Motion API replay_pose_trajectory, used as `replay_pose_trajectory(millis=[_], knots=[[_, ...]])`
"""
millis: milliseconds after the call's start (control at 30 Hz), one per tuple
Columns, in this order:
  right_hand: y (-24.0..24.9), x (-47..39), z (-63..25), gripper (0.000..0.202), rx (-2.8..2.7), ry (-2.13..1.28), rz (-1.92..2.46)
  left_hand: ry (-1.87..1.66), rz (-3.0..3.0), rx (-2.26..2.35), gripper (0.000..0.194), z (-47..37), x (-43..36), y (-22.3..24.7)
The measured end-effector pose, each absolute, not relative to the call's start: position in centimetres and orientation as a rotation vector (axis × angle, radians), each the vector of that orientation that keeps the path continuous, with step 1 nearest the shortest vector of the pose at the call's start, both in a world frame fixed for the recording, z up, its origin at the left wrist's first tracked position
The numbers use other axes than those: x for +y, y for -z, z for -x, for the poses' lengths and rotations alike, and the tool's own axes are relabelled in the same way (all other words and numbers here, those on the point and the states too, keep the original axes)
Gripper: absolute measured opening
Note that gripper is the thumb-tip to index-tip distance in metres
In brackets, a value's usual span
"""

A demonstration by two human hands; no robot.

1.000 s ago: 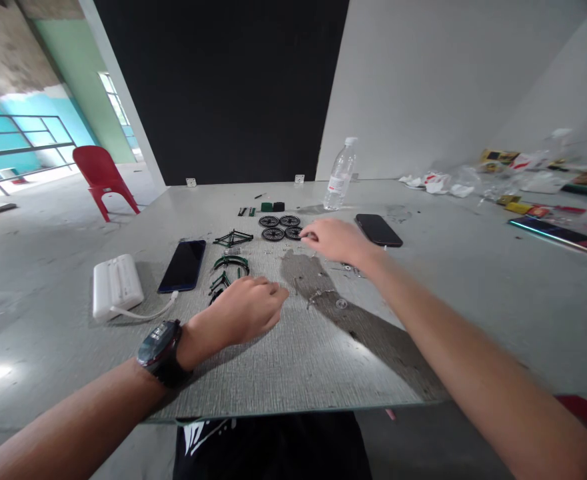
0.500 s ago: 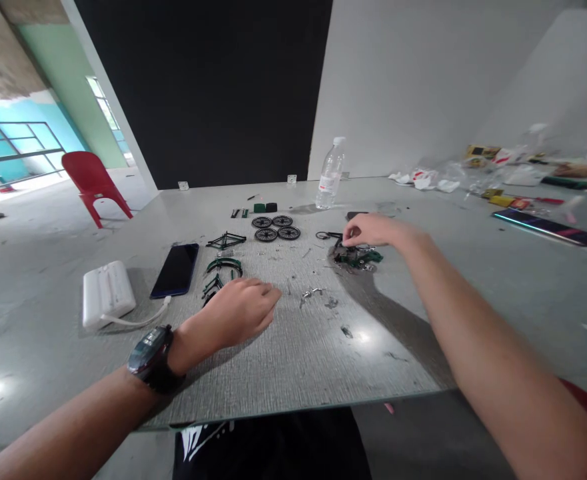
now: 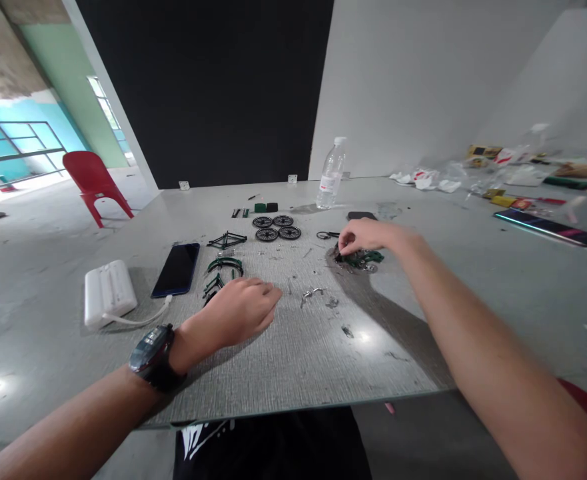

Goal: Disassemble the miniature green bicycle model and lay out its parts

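My right hand point(image 3: 366, 237) is over a pile of small green and black parts point(image 3: 368, 259), thumb and fingertips pinched together at its left edge; what they pinch is too small to make out. My left hand point(image 3: 238, 307), with a black watch on its wrist, rests palm down on the table point(image 3: 273, 380), fingers together and slightly curled. Just beyond it are green and black curved pieces point(image 3: 226, 267) and a frame-like part point(image 3: 227, 240). Several black spoked wheels point(image 3: 267, 234) sit in a cluster further back. Silver bits point(image 3: 313, 293) lie between my hands.
A phone point(image 3: 176, 269) and a white power bank point(image 3: 109, 293) joined by a cable are at the left. A water bottle point(image 3: 331, 175) stands at the back. Another phone point(image 3: 548, 228), wrappers and plastic litter are at the right. A red chair point(image 3: 93, 183) stands beyond the table.
My right hand has moved slightly left and lower over the pile, its fingertips now at the parts. My left hand has stayed in place.
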State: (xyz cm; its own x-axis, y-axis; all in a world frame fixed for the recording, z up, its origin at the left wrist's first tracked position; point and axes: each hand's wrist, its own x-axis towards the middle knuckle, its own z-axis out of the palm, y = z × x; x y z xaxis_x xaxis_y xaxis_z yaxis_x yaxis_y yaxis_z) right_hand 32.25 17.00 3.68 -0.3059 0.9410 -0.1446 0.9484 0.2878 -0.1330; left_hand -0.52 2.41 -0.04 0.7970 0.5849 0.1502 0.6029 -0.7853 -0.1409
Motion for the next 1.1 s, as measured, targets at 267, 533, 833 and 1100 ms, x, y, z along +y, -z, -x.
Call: replay_pose_trajectory(millis=[267, 533, 833, 1100], knots=[[-4.4, 16.7, -31.8, 0.017, 2.340, 0.355, -1.778, 0.124, 2.791, -0.936, 0.020, 0.5, 2.4, 0.0], [-3.6, 13.9, -24.4, 0.022, 2.741, 0.336, -1.572, 0.109, 2.783, -0.958, 0.020, 0.4, 2.4, 0.0], [-1.5, 13.4, -21.3, 0.026, 2.930, -0.063, -1.496, 0.081, 2.780, -0.953, 0.018, 0.4, 2.4, 0.0], [-2.5, 14.0, -23.4, 0.033, 2.968, 0.188, -1.286, 0.083, 2.773, -0.953, 0.018, 0.4, 2.5, 0.0]])
